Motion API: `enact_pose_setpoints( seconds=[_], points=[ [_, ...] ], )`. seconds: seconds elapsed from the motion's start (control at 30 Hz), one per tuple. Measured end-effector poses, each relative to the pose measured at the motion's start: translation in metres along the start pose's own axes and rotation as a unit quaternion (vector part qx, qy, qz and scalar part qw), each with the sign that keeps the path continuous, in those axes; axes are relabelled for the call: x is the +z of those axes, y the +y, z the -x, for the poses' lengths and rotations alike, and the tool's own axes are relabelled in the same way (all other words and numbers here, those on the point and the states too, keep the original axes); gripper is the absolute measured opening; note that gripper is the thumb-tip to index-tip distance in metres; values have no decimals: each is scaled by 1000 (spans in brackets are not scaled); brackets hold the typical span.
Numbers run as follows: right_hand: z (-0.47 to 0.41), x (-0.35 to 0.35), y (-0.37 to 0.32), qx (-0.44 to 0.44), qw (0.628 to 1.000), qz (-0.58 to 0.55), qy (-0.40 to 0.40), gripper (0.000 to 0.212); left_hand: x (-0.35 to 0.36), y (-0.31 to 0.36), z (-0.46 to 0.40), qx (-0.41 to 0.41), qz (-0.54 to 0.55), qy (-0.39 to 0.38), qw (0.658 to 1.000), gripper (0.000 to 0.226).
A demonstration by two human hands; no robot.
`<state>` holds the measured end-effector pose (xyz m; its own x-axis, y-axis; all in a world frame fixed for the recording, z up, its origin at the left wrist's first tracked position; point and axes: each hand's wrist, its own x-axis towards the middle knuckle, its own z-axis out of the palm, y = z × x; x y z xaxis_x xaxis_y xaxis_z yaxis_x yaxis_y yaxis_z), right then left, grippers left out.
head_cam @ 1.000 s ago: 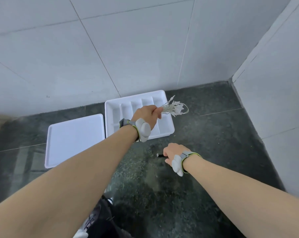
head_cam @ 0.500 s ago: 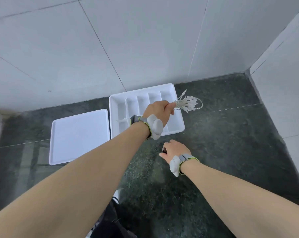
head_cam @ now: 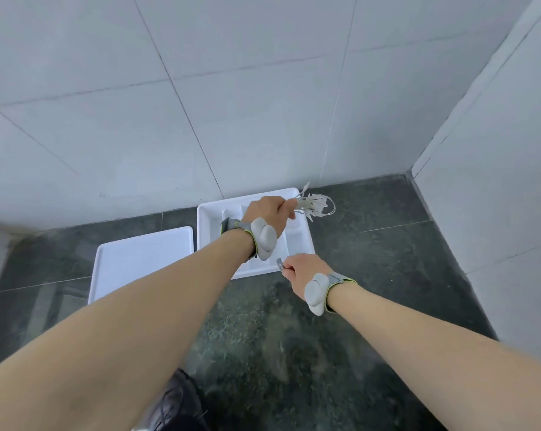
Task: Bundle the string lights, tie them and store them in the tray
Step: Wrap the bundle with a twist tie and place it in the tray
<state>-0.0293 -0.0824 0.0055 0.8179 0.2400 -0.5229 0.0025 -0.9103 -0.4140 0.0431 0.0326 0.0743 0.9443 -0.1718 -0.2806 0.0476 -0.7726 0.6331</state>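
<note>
- Above the divided tray (head_cam: 306,244), our left hand (head_cam: 264,213) grips the string lights (head_cam: 312,205) in a closed fist, the bunched loops fanning out to the right past the tray's far corner.
- Our right hand (head_cam: 303,273) pinches a small grey piece (head_cam: 280,263), probably the tie, though it is too small to be sure.
- A second ago that hand was down on the floor; now it is lifted to the tray's near edge, so tying looks next.
- Beside the tray lies a flat white lid (head_cam: 141,262) on the dark speckled floor (head_cam: 387,259), in a corner of pale tiled walls (head_cam: 263,88).
</note>
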Motion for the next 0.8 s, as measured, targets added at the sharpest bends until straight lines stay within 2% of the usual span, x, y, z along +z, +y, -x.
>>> enact_pose_setpoints(
  seconds=[0.1,0.27,0.37,0.43,0.57,0.7,0.8],
  points=[
    [30,-47,-18,-18,999,-20,40,27,-35,29,10,3,-13,16,1000,47],
    [104,-143,-57,-64,981,-85,165,22,-113,98,44,31,-36,38,998,42],
    [152,-192,-74,-89,960,-115,238,17,-154,136,74,39,19,69,997,35],
    [169,-212,-80,-103,951,-125,264,15,-163,147,86,42,61,71,995,34],
    [203,-241,-85,-120,926,-176,312,12,-168,163,109,103,159,78,979,23],
    [209,-245,-82,-127,907,-234,327,11,-156,161,109,146,256,108,949,15],
    [200,-243,-79,-118,898,-263,333,11,-145,159,106,139,286,116,941,12]
  ],
)
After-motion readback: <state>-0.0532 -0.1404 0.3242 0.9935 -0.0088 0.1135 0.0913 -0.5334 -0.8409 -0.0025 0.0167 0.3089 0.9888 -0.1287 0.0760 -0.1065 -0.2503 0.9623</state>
